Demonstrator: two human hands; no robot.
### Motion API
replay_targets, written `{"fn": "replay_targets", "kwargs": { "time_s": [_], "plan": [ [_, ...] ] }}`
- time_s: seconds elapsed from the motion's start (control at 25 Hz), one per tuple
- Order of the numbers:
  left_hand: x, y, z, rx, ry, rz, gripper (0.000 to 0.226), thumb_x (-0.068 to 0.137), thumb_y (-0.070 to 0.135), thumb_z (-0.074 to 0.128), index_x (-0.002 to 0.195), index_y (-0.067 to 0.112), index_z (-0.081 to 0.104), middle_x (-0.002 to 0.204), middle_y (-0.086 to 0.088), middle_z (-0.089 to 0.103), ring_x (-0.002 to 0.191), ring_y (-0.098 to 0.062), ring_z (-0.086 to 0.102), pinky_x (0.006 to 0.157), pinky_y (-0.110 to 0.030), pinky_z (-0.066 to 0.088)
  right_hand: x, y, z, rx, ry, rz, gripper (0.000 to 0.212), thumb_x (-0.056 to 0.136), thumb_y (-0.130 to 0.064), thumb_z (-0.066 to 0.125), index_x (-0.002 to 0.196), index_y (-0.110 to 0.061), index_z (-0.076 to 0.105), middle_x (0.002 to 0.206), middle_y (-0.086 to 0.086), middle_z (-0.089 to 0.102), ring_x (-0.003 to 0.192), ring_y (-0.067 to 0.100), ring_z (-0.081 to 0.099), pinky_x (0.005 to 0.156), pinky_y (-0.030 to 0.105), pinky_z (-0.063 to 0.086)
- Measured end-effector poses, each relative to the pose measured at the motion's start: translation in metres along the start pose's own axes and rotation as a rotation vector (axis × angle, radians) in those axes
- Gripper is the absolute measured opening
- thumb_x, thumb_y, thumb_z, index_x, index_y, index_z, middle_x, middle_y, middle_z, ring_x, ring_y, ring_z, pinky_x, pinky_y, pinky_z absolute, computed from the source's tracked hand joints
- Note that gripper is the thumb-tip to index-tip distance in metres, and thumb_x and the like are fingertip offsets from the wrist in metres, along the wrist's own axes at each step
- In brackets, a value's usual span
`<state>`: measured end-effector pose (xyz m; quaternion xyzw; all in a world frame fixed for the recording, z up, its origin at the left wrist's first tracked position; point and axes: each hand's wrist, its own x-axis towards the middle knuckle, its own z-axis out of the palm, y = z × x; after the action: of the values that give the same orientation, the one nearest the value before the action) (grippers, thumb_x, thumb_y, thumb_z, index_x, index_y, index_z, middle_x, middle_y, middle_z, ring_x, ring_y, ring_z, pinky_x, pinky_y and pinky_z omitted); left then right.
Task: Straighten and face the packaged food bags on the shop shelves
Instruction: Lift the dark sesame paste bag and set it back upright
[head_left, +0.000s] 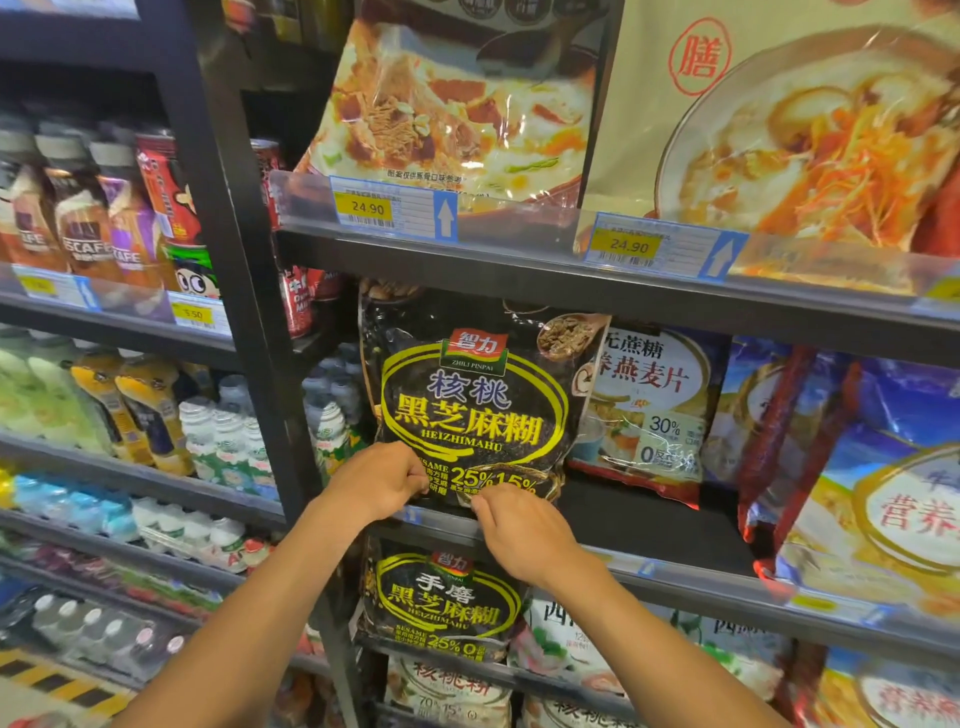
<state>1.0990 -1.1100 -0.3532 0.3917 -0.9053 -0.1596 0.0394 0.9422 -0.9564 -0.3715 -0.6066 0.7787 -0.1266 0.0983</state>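
on my feed, far left, a drinks bay runs in tiers: coffee bottles on the upper tier, yellow-capped bottles below them, small white bottles beside those. a strip of yellow-and-black floor tape shows at the bottom corner. a black upright post divides that bay from the packaged food shelves.

up top, a noodle bag leans behind a clear rail carrying a 24.90 price tag (the blue arrow on it points up). on the middle shelf the black sesame bag stands upright at the left end, face forward, its top reaching the shelf above.

my left hand is at the bag's lower left, fingers curled, the grip clamped on its bottom edge. my right hand is just beside it, thumb and fingers pinching the same edge nearer the middle. under both hands, one shelf down, a lower black bag faces out.

right of the sesame bag, an oat bag stands further back, with bare dark shelf in front of it. further right a red-edged pack tilts against a blue bag, which leans toward the shelf front.
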Motion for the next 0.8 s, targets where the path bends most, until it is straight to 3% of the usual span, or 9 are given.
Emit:
{"fn": "replay_targets", "kwargs": {
  "time_s": [0.16,0.28,0.36,0.44,0.52,0.6,0.64,0.72,0.8],
  "plan": [
    [0.013,-0.001,0.002,-0.023,0.011,-0.009,0.030,0.096,0.038,0.066,0.073,0.021,0.074,0.069,0.006,0.070,0.078,-0.019,0.068,0.070,-0.034,0.051,0.016,0.007,0.000,0.008,0.006,0.011,0.039,0.110,-0.038,0.032,0.103,-0.017,0.064,0.112,0.009,0.068,0.107,0.037,0.064,0.088,0.046,0.050],
    [0.004,-0.003,0.006,-0.124,0.014,-0.021,0.052,0.095,0.043,0.066,0.054,0.015,0.052,0.052,0.004,0.051,0.063,-0.024,0.061,0.061,-0.036,0.047,0.013,0.005,-0.004,0.042,-0.026,0.030,0.041,0.106,-0.049,0.037,0.095,-0.024,0.067,0.104,0.007,0.073,0.102,0.035,0.066,0.080,0.044,0.051],
    [-0.011,-0.001,0.010,-0.248,0.144,-0.079,0.056,0.092,0.053,0.067,0.054,0.018,0.045,0.052,0.002,0.047,0.056,-0.024,0.055,0.057,-0.035,0.042,0.001,0.006,-0.010,0.055,0.016,0.087,0.046,0.100,-0.062,0.040,0.085,-0.026,0.065,0.090,-0.003,0.073,0.092,0.028,0.068,0.076,0.040,0.054],
    [-0.023,0.002,0.010,-0.386,0.442,-0.171,0.047,0.089,0.051,0.074,0.070,0.018,0.046,0.070,-0.002,0.055,0.068,-0.026,0.059,0.061,-0.036,0.042,-0.010,0.013,-0.018,0.033,0.197,0.245,0.050,0.092,-0.070,0.048,0.081,-0.024,0.064,0.079,-0.008,0.070,0.085,0.023,0.068,0.076,0.038,0.056],
    [-0.024,0.000,0.004,-0.532,0.579,-0.262,0.050,0.083,0.048,0.082,0.110,0.017,0.053,0.115,-0.009,0.059,0.106,-0.030,0.062,0.083,-0.040,0.052,-0.015,0.028,-0.025,0.108,0.364,0.445,0.049,0.081,-0.074,0.063,0.086,-0.026,0.055,0.083,-0.012,0.066,0.085,0.022,0.067,0.071,0.036,0.052],
    [-0.017,-0.003,-0.002,-0.697,0.362,-0.304,0.100,0.077,0.049,0.086,0.154,0.022,0.027,0.155,-0.008,0.042,0.140,-0.032,0.046,0.113,-0.052,0.043,-0.013,0.041,-0.022,0.266,0.320,0.490,0.065,0.067,-0.075,0.077,0.104,-0.031,0.046,0.105,-0.011,0.059,0.098,0.020,0.063,0.073,0.038,0.048],
    [-0.013,-0.002,-0.003,-0.809,0.254,-0.301,0.110,0.076,0.047,0.087,0.159,0.027,0.018,0.157,-0.004,0.043,0.142,-0.030,0.045,0.117,-0.055,0.039,-0.007,0.047,-0.017,0.351,0.258,0.428,0.077,0.063,-0.072,0.083,0.115,-0.030,0.044,0.115,-0.008,0.055,0.108,0.020,0.061,0.080,0.041,0.051],
    [-0.005,0.000,-0.007,-0.988,0.151,-0.286,0.089,0.083,0.035,0.083,0.152,0.026,0.027,0.141,0.000,0.059,0.129,-0.025,0.056,0.109,-0.050,0.046,0.009,0.050,-0.011,0.507,0.210,0.330,0.094,0.056,-0.066,0.089,0.130,-0.028,0.045,0.130,-0.003,0.055,0.127,0.021,0.055,0.099,0.047,0.052],
    [-0.003,0.003,-0.013,-1.048,0.154,-0.287,0.046,0.093,0.016,0.065,0.133,0.020,0.042,0.123,-0.006,0.065,0.109,-0.022,0.062,0.086,-0.039,0.049,0.020,0.050,-0.017,0.474,0.185,0.356,0.097,0.054,-0.070,0.089,0.129,-0.023,0.050,0.129,0.002,0.056,0.128,0.024,0.054,0.102,0.045,0.051]
  ]
}}
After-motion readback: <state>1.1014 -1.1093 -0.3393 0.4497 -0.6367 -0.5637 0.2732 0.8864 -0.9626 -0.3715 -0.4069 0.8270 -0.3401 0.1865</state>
